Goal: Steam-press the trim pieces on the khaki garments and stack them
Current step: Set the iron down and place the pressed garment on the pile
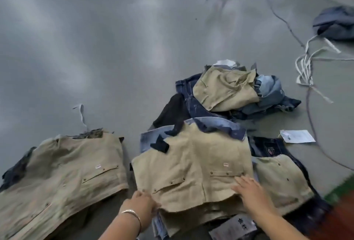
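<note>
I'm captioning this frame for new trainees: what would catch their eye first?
Two hands at the bottom: the left hand grips the near edge of the middle khaki garment while the right hand lies flat on it. Another khaki garment lies spread to the left, and a jumbled pile of denim and khaki sits behind.

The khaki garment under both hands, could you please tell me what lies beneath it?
Beneath the middle khaki garment, light denim pokes out at its far-left edge and near the left hand, and dark denim at its right. How many layers the stack holds is covered.
</note>
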`<state>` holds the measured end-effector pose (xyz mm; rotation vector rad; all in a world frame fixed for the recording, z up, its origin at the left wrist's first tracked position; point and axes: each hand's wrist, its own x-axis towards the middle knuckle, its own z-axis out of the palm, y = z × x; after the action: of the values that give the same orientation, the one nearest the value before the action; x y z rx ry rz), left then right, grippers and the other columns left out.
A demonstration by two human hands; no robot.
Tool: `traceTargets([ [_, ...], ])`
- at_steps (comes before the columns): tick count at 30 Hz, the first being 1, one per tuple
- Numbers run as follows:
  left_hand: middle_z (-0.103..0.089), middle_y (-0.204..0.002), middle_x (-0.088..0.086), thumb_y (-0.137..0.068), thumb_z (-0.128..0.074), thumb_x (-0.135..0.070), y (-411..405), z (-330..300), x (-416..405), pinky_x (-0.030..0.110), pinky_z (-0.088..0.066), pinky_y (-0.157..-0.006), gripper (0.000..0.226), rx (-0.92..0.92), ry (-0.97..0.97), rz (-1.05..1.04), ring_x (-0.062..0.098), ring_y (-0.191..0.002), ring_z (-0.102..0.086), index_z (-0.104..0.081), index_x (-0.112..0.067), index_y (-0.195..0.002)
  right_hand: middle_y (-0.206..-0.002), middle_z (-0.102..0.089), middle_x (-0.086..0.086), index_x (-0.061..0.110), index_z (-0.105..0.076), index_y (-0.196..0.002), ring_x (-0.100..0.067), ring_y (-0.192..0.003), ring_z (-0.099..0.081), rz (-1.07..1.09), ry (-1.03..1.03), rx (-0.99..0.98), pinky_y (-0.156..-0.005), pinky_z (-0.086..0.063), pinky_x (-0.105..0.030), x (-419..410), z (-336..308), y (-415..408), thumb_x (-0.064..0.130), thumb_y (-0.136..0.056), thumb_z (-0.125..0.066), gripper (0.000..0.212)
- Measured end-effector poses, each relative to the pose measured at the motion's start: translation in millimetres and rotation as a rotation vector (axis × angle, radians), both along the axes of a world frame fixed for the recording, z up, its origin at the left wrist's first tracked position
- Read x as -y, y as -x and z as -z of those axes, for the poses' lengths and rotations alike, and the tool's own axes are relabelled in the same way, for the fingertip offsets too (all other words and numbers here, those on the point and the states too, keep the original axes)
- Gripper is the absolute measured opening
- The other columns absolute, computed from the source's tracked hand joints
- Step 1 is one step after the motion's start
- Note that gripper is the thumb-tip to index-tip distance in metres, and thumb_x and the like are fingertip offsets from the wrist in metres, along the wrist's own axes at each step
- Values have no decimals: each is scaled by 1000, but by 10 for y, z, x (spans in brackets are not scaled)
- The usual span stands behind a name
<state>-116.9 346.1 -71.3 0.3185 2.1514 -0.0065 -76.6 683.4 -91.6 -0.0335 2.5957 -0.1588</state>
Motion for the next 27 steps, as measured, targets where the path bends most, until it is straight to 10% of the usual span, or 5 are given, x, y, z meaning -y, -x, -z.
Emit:
traceTargets([
  [6, -49, -125, 6, -100, -37, -31, 84, 86, 121, 44, -40, -100, 26, 32, 53, 64, 30, -116, -40, -59, -30, -113, -138, -61, -4, 12, -67, -126, -21, -133, -51, 278, 29, -253, -119, -23, -41, -24, 80, -135, -1, -99, -43, 39],
  [12, -54, -116, -2, -96, -40, -32, -29, 151, 60, 42, -42, -91, 22, -35, -2, 26, 24, -111, -40, -53, -27, -79, -108, -75, -11, 7, -78, -97, -31, -102, -71, 18, -35, -438, -95, -47, -56, -315, -17, -362, -4, -71, -50, 40],
  [20, -47, -139, 9, -99, -38, -44, -203, 105, -39, 37, -36, -104, 44, 268, 18, 173, 29, -124, -46, -50, -20, -134, -162, -27, 4, 23, -33, -152, -13, -150, -19, -70, -386, 38, -122, 3, -42, -184, 23, -411, 7, -97, -43, 59],
  [24, -27, -155, 0, -91, -44, -61, -190, 83, 9, 36, -23, -114, 69, 374, -66, -115, 23, -141, -26, -26, -30, -150, -160, -27, 2, 26, -39, -148, -17, -150, -17, 78, -424, 76, -123, -9, -45, 46, -68, -411, 21, -95, -45, 53],
  [27, -43, -146, 2, -96, -37, -55, -138, 46, 34, 35, -30, -110, 56, 332, -94, -135, 22, -133, -39, -44, -23, -142, -161, -26, 3, 27, -37, -149, -16, -150, -20, 54, -264, 3, -122, -13, -39, 427, -60, -367, 31, -93, -51, 58],
])
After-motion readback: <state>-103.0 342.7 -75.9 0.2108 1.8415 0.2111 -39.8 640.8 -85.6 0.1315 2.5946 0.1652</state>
